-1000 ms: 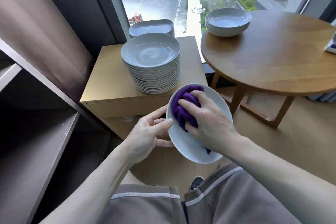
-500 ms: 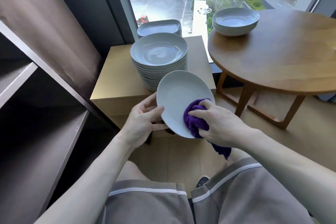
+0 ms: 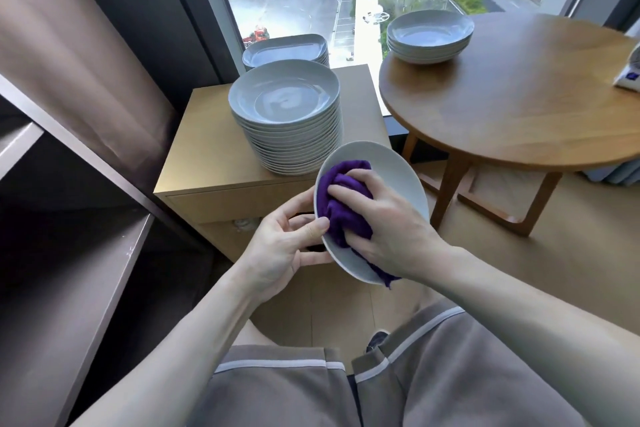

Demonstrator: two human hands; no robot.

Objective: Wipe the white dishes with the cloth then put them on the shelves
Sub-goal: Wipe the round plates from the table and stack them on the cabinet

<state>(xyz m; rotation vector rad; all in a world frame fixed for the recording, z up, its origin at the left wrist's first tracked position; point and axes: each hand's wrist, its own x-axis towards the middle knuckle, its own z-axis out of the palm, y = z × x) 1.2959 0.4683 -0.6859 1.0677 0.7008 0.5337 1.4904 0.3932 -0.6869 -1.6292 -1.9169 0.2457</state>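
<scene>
A white dish [image 3: 398,170] is tilted up in front of me, its inside facing right. My left hand [image 3: 284,246] grips its left rim, thumb on the inside and fingers behind. My right hand [image 3: 384,222] holds a bunched purple cloth [image 3: 341,204] and presses it against the dish's inside; a corner of the cloth hangs below the lower rim. A tall stack of white dishes [image 3: 287,121] stands on the wooden cabinet [image 3: 204,163] just behind.
A second stack of squarer dishes [image 3: 287,48] sits at the cabinet's back. Several bowls [image 3: 429,35] are stacked on the round wooden table [image 3: 519,107] to the right. Grey shelves [image 3: 69,288] run along the left. A white box [image 3: 630,76] lies at the table's right edge.
My right hand has moved the cloth from the dish's lower edge up onto its inside left part. The dish has tipped and shifted slightly in my left hand.
</scene>
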